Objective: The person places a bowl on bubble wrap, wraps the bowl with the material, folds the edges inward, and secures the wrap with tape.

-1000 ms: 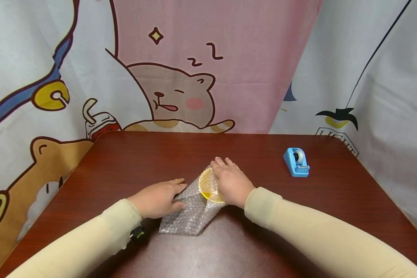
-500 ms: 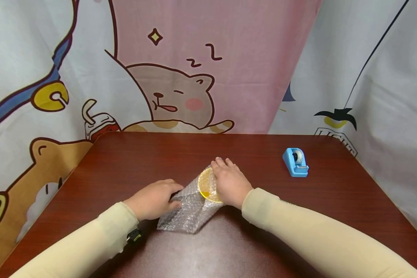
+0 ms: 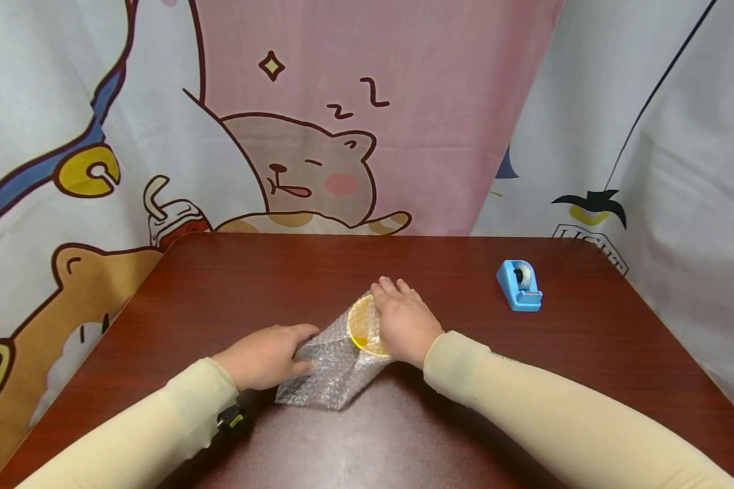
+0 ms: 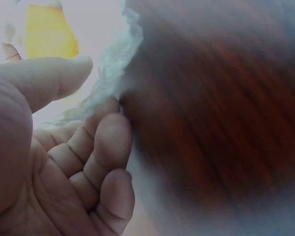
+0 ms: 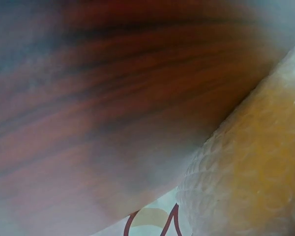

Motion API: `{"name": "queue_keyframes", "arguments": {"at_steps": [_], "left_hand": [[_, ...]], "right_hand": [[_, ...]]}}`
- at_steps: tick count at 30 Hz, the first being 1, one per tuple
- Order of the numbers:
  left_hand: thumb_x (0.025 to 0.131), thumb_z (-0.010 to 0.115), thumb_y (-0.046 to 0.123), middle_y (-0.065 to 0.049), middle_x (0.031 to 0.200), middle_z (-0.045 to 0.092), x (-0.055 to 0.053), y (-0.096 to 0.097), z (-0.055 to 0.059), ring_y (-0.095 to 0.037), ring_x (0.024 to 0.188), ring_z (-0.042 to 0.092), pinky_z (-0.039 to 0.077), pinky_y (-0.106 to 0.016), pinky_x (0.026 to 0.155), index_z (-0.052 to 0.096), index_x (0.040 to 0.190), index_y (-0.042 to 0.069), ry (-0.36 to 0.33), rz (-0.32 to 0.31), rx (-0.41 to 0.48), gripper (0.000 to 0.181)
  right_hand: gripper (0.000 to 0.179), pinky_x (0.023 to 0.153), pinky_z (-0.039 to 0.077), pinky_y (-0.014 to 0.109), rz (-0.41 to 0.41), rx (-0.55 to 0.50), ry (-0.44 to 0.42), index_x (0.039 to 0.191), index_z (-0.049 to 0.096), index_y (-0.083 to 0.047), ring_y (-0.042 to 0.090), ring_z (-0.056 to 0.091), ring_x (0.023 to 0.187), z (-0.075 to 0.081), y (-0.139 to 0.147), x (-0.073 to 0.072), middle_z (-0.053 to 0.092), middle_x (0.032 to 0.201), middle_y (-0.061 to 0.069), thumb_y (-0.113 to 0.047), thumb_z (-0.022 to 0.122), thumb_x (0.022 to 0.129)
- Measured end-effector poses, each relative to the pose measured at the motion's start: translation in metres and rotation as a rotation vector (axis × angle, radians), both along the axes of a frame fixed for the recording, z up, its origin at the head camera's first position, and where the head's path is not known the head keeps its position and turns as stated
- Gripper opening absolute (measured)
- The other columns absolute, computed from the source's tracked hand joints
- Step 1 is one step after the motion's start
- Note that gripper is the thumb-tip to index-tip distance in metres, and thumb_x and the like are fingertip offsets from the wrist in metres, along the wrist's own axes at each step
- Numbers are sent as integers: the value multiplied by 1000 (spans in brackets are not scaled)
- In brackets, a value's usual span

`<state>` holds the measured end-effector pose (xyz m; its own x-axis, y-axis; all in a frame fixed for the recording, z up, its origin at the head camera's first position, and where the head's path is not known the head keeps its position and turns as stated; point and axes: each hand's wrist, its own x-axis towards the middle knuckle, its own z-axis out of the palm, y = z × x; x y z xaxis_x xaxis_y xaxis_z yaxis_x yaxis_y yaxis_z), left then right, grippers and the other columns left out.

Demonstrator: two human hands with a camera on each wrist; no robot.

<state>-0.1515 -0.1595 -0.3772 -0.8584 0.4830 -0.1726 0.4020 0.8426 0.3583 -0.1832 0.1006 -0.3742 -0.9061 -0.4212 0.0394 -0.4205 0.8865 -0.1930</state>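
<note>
A round thing with a yellow rim (image 3: 361,324) stands on the table, wrapped in clear bubble wrap (image 3: 324,380). Its yellow side (image 5: 273,162) bulges through the bubbles in the right wrist view. My right hand (image 3: 406,324) rests along its far right side, fingers straight and close together, and hides that part. At the left edge of the wrap is my left hand (image 3: 266,356), thumb and forefinger spread apart. In the left wrist view its thumb (image 4: 54,81) lies over the wrap, while the loosely bent fingers (image 4: 113,140) are right at the wrap's edge.
A blue tape dispenser (image 3: 520,285) with a roll of clear tape stands at the back right of the dark red-brown table (image 3: 269,272). Behind the table hangs a cartoon-print curtain (image 3: 440,122). A small black device (image 3: 230,416) is strapped under the left wrist.
My left hand has drawn back to the left and a little toward me, off the middle of the wrap to its edge. The right hand stays on the wrapped thing.
</note>
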Motion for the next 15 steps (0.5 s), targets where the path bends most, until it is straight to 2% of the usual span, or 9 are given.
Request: {"name": "queue_keyframes", "arguments": {"at_steps": [3,5,10,13,15], "left_hand": [[92,81,27,-2,123,72,0,-2,1,-16,104,69,54,-46,102,57,147,8,-47,6,31,63],[90,82,25,2,110,71,-1,-3,2,-11,91,64,54,-43,96,56,148,8,-79,5,53,65],[89,81,23,6,82,62,-2,-5,5,-8,73,57,51,-37,81,60,141,9,-149,-5,107,57],[89,80,21,6,74,58,-4,-6,7,-8,68,55,50,-33,71,68,118,14,-173,-27,138,33],[89,79,20,7,69,55,-5,-8,9,-8,63,52,47,-30,63,68,99,16,-182,-48,151,16]], "right_hand": [[53,128,30,56,-5,6,1,156,45,4,47,37,154,0,-1,0,40,166,23,-5,42,104],[53,127,31,57,-9,9,4,156,45,4,48,37,153,0,-1,0,40,166,23,-5,42,104],[53,126,32,57,-14,13,10,156,46,3,49,39,152,0,-1,1,41,165,23,-5,43,103],[54,127,32,57,-17,13,8,156,46,3,49,39,152,0,-1,1,41,165,23,-4,43,103],[54,127,31,57,-16,12,7,156,46,3,48,38,153,0,-1,1,41,165,23,-3,44,102]]}}
